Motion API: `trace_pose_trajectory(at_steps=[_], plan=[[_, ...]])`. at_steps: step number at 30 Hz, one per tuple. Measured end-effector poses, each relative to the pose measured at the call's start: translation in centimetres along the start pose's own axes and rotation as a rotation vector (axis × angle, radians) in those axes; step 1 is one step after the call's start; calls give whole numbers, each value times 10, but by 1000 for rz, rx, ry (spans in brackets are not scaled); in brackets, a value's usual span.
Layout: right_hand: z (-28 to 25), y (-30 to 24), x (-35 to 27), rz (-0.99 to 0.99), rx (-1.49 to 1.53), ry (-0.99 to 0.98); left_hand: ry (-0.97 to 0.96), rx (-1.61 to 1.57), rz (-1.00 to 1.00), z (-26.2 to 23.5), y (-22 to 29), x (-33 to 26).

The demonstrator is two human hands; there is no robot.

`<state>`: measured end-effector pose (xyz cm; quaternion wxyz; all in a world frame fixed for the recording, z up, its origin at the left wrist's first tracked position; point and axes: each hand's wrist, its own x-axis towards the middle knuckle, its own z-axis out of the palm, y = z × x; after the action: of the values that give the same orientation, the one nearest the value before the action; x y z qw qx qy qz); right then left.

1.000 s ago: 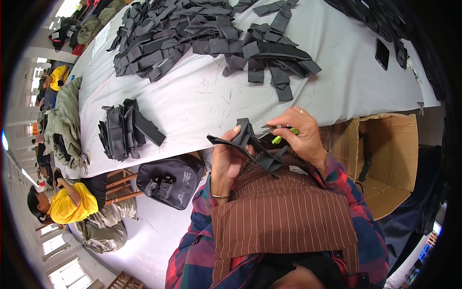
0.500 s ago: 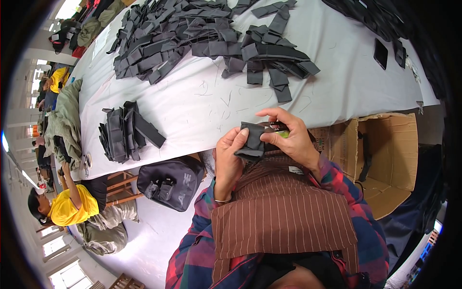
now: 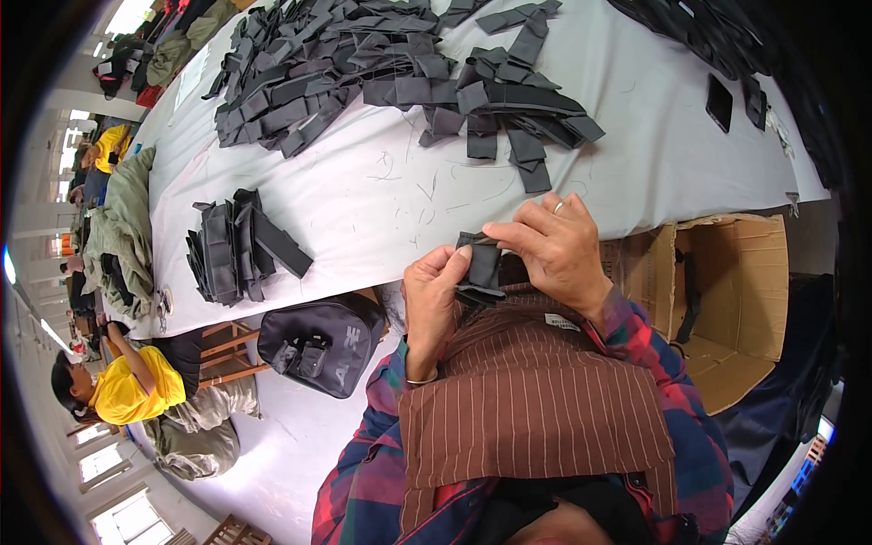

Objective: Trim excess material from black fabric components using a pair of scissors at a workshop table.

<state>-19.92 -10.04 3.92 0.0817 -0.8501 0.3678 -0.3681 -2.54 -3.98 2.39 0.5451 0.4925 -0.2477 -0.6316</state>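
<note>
A small folded piece of dark grey fabric (image 3: 481,265) is in front of my chest, just past the near edge of the table. Gripping its left side is my left hand (image 3: 429,295), thumb on top and fingers behind. My right hand (image 3: 559,247), with a ring on one finger, is closed, its thumb and forefinger pinching at the fabric's upper edge. Its curled palm is turned away, so anything else inside is hidden. Many similar dark grey strips (image 3: 336,64) lie heaped across the table's far side. A smaller stack of strips (image 3: 232,250) is at the left.
A white-covered table (image 3: 363,200) spans the front. On its right lies a black phone (image 3: 718,102). An open cardboard box (image 3: 740,309) stands at the right below it. Under the left edge is a black bag (image 3: 322,345); a person in yellow (image 3: 136,391) sits beyond.
My right hand has turned over and risen, its fingertips moving to the fabric's upper edge. A dark item with a green part, seen by that hand before, is now out of sight.
</note>
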Motion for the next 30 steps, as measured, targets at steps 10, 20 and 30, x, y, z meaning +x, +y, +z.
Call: trace_pose_trajectory(at_steps=[10, 20, 30], plan=[[3, 1, -5, 228, 379, -66, -55, 91, -11, -4, 3, -3], [5, 0, -16, 616, 1067, -160, -87, 331, 356, -11, -3, 6], [21, 8, -11, 656, 959, -351, -15, 492, 585, -9, -40, 10]])
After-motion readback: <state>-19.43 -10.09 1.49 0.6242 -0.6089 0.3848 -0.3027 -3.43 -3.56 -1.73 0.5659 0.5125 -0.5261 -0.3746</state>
